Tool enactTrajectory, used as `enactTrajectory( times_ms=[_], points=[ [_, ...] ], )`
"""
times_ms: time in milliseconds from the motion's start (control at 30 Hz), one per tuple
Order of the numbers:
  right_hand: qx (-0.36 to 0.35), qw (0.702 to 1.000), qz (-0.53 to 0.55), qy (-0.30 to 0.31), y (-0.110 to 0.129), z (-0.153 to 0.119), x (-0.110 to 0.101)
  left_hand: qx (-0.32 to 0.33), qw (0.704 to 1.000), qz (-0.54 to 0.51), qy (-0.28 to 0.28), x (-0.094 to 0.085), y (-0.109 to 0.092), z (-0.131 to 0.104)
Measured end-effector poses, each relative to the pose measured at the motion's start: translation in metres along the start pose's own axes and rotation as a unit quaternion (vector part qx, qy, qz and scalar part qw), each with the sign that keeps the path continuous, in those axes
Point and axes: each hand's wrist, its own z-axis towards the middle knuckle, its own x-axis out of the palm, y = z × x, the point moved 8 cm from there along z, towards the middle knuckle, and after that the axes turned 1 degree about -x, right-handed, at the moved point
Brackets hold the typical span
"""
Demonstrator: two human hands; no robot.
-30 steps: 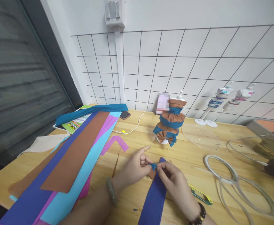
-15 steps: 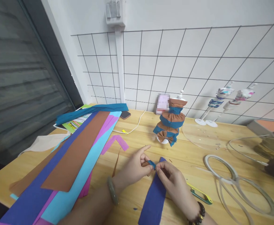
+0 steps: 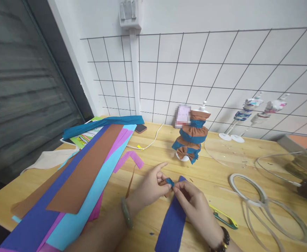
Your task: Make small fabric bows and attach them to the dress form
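Two sets of fingers, left hand (image 3: 150,187) and right hand (image 3: 194,201), clamped on small teal-brown piece (image 3: 170,181) near blue strip (image 3: 171,224). Uneven pull could tear it; loose pinch could drop it.

Small teal-and-brown piece (image 3: 170,182), crumpled, pinched between fingertips of left hand (image 3: 153,185) and right hand (image 3: 191,199), just beside upper part of dark blue strip (image 3: 171,224), long, flat, lying aslant on wooden tabletop (image 3: 140,231).
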Motion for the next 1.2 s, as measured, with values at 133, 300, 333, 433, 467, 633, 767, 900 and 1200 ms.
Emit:
enactTrajectory(
  times_ms=[133,300,333,433,467,633,767,900,1200],
  points=[
    [-0.009,0.999,-0.043,-0.004,0.0014,-0.0006,0.0001,0.001,1.000,0.003,0.005,0.0009,-0.0004,0.0003],
    [-0.007,0.999,-0.036,-0.008,0.0004,0.0002,-0.0014,-0.003,1.000,0.006,0.003,-0.0006,0.0022,0.0003],
    [-0.008,0.999,-0.035,-0.010,0.0002,0.0001,-0.0017,-0.003,1.000,0.005,0.004,-0.0006,0.0022,0.0003],
    [-0.012,0.999,-0.048,-0.011,0.0006,-0.0006,-0.0011,0.000,1.000,0.009,0.003,-0.0003,0.0011,-0.0001],
    [-0.014,0.998,-0.055,-0.012,0.0011,-0.0009,-0.0008,0.000,1.000,0.012,0.001,-0.0004,0.0007,-0.0003],
    [-0.031,0.996,-0.084,-0.018,0.0052,-0.0014,-0.0013,-0.008,1.000,0.018,-0.003,-0.0008,0.0021,-0.0002],
    [-0.030,0.996,-0.081,-0.019,0.0037,-0.0005,-0.0019,-0.003,1.000,0.018,-0.001,-0.0015,0.0039,0.0006],
    [-0.024,0.997,-0.070,-0.015,0.0017,0.0005,-0.0019,-0.005,1.000,0.026,-0.002,-0.0027,0.0050,0.0009],
    [-0.019,0.998,-0.053,-0.012,0.0005,0.0016,-0.0038,-0.011,1.000,0.012,-0.010,-0.0043,0.0033,0.0014]
  ],
)
